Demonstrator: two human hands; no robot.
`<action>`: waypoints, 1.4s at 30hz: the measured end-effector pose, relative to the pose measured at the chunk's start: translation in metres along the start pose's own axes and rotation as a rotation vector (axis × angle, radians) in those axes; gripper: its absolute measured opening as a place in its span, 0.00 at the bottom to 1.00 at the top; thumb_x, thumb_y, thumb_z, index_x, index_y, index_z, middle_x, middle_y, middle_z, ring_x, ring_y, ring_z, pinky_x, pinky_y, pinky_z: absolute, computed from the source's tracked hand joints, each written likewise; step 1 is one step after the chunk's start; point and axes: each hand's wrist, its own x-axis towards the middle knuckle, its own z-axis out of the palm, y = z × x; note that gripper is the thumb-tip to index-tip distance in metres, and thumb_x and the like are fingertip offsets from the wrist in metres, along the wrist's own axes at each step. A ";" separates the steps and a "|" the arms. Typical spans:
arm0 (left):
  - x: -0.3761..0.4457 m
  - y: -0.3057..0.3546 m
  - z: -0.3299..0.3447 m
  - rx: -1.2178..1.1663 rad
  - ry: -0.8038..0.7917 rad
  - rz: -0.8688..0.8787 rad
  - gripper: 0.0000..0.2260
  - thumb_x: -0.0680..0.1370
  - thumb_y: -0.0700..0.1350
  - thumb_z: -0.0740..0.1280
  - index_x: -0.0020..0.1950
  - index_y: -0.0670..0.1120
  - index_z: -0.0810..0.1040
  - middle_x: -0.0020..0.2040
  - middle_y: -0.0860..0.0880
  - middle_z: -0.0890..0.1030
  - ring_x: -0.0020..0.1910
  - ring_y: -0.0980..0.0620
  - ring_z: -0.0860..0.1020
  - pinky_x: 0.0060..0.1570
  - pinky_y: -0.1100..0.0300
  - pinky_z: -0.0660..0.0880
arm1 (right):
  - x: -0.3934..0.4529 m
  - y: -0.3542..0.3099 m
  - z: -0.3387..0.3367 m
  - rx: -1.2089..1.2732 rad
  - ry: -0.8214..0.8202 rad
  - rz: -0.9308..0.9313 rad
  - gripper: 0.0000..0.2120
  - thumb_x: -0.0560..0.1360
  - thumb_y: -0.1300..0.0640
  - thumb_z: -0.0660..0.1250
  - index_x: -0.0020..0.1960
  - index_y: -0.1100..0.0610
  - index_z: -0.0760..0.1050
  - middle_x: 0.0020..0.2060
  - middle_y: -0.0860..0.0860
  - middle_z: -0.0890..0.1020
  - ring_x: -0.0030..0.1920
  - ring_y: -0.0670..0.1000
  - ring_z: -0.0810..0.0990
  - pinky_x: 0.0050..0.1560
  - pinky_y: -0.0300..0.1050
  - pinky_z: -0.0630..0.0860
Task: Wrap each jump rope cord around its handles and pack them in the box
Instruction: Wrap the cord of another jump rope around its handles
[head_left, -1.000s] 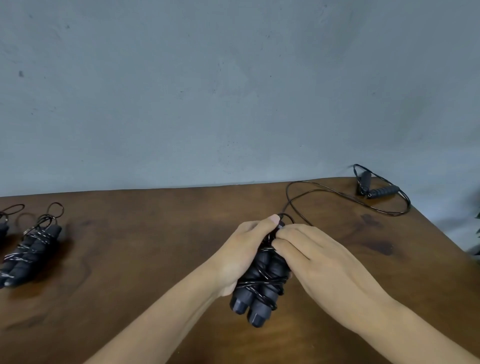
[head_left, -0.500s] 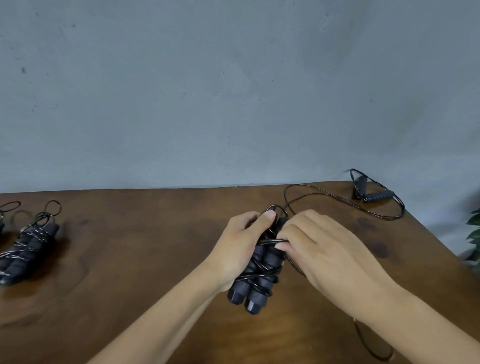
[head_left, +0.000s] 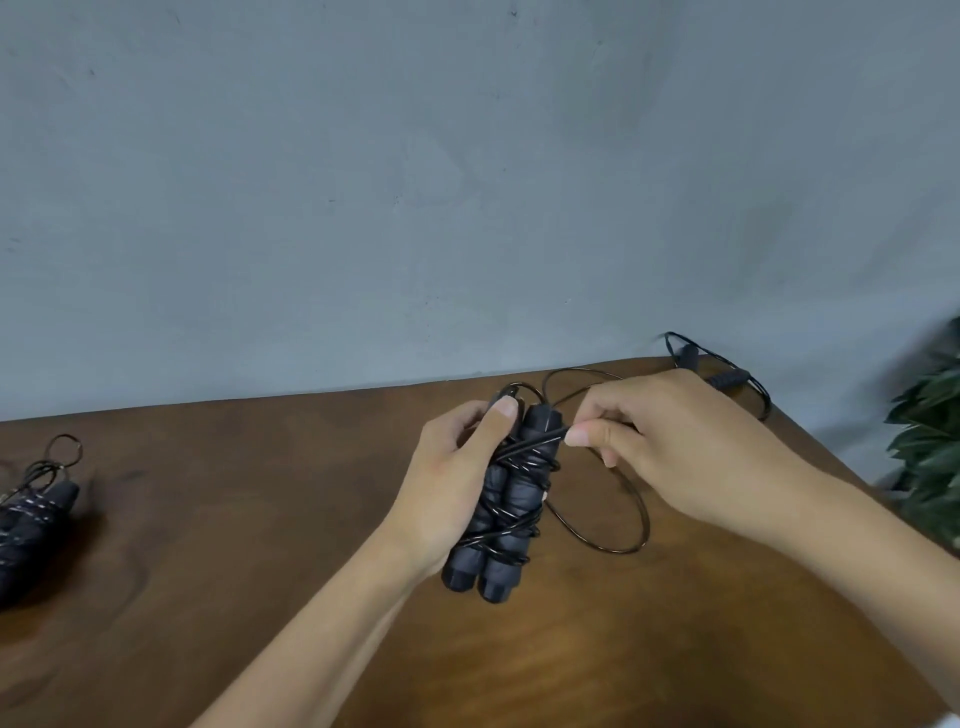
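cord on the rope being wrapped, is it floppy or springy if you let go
Probably springy: the loose cord arcs in a smooth loop on the table instead of lying limp. It likely unwinds if released, since the right hand pinches it taut against the handles.

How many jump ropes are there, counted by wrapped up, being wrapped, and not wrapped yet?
Wrapped up: 1, the wrapped rope at the table's left edge
Being wrapped: 1, the rope in hand, held by the left hand and right hand
Not wrapped yet: 1, the loose rope
Total: 3
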 end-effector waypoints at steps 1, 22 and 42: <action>0.000 0.001 0.001 -0.010 0.007 0.009 0.20 0.80 0.60 0.67 0.54 0.43 0.82 0.51 0.30 0.82 0.49 0.23 0.81 0.51 0.27 0.78 | 0.000 0.002 0.001 0.035 -0.018 0.014 0.13 0.80 0.42 0.64 0.40 0.45 0.78 0.35 0.41 0.82 0.35 0.43 0.77 0.35 0.42 0.68; -0.009 0.015 0.005 -0.095 -0.416 -0.143 0.24 0.80 0.57 0.67 0.72 0.46 0.76 0.64 0.40 0.83 0.57 0.34 0.85 0.57 0.44 0.81 | -0.006 0.020 -0.002 0.542 -0.066 -0.085 0.14 0.83 0.57 0.64 0.63 0.42 0.78 0.35 0.47 0.81 0.45 0.41 0.82 0.55 0.33 0.68; 0.001 0.012 -0.005 0.133 -0.228 -0.090 0.22 0.80 0.53 0.71 0.58 0.34 0.75 0.41 0.40 0.83 0.36 0.37 0.83 0.41 0.44 0.83 | -0.003 0.068 -0.003 0.510 -0.627 -0.050 0.15 0.84 0.48 0.60 0.70 0.44 0.74 0.38 0.47 0.79 0.40 0.48 0.75 0.55 0.37 0.72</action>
